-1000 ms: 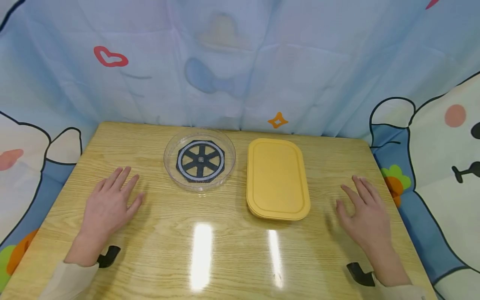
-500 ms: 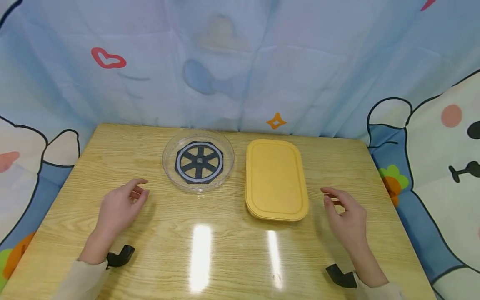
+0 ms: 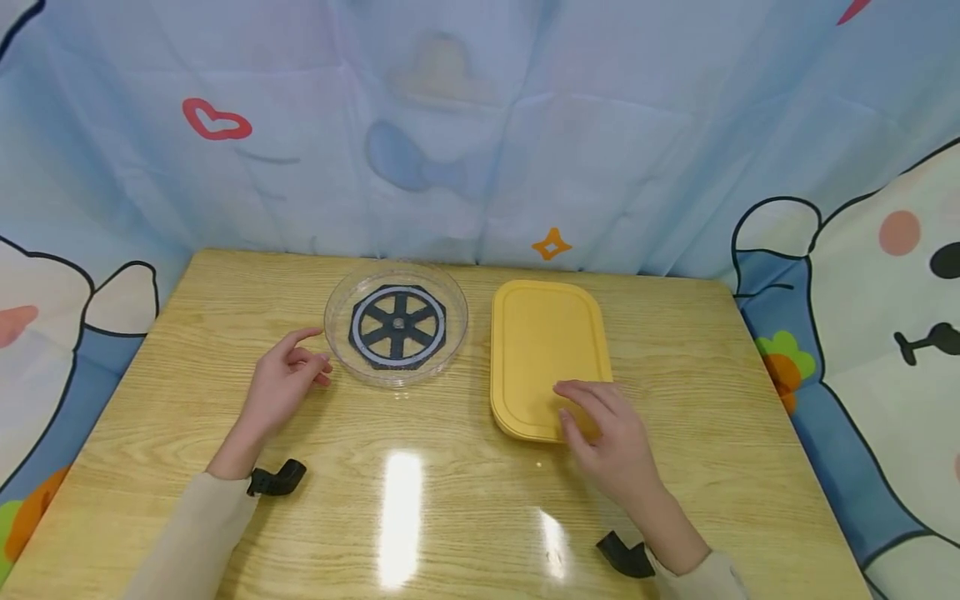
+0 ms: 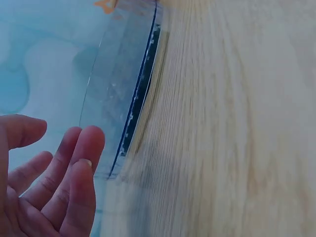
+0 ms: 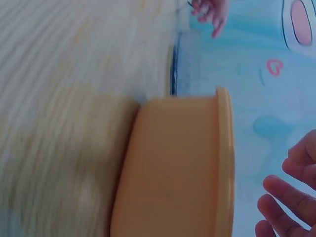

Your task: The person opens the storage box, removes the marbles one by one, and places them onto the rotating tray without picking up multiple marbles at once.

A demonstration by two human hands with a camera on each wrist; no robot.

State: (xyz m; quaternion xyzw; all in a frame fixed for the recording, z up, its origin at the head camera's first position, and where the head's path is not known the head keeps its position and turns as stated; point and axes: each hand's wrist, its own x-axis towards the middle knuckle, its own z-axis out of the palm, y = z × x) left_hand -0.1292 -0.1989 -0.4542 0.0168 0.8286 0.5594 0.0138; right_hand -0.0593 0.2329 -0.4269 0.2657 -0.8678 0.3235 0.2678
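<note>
A round clear plastic dish (image 3: 457, 321) on the table holds a black six-spoked, wheel-shaped piece (image 3: 398, 323) with a grey ring. My left hand (image 3: 281, 383) is just left of the dish, its loosely bent fingers at the rim and holding nothing. The left wrist view shows the dish's clear side wall (image 4: 111, 103) beyond the fingertips. To the right of the dish lies a yellow box with its lid on (image 3: 543, 350). My right hand (image 3: 611, 437) hovers over the box's near right corner, fingers loosely bent and empty. The right wrist view shows these fingers (image 5: 284, 207) beyond the lid's edge.
The wooden table (image 3: 450, 517) carries both containers towards its far side. A blue cartoon-print curtain (image 3: 637, 125) hangs behind and around it. Each wrist bears a black camera mount (image 3: 277, 477).
Both hands have moved inward from the table's sides: the left one to the dish's rim, the right one over the box's corner. Their fingers, earlier spread, have bent. Dish and box stay put.
</note>
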